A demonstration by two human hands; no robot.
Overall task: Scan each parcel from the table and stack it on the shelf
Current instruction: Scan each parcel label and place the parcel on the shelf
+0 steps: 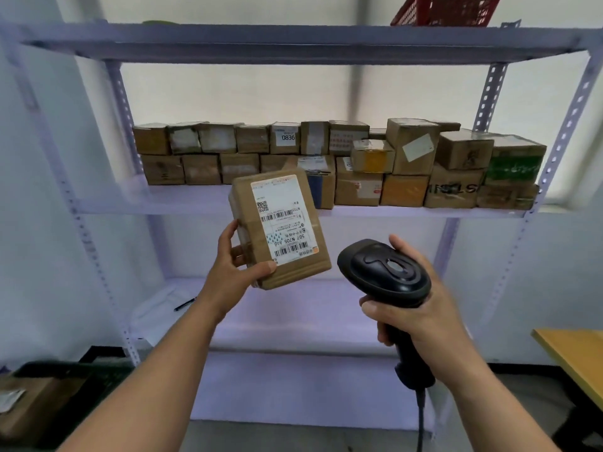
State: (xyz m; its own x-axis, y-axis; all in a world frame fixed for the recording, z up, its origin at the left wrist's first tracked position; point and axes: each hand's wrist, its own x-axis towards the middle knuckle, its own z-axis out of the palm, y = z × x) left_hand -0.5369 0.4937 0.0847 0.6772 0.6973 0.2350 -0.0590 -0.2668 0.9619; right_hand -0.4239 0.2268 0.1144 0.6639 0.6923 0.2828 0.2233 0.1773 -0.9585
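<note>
My left hand [233, 265] grips a brown cardboard parcel [303, 265] by its lower left corner, held up with its white barcode label [283, 220] facing me. My right hand [421, 308] grips the handle of a black corded barcode scanner [385, 272], whose head sits just right of the parcel and below it. Behind them stands a white metal shelf [195, 203]; its middle level holds several stacked brown parcels [404, 164] in two rows.
A pen [184, 304] and white sheets lie on the lower shelf level at left. A red basket [447, 9] sits on the top level. A wooden table corner [574, 350] is at right, a dark crate with a box [29, 406] at lower left.
</note>
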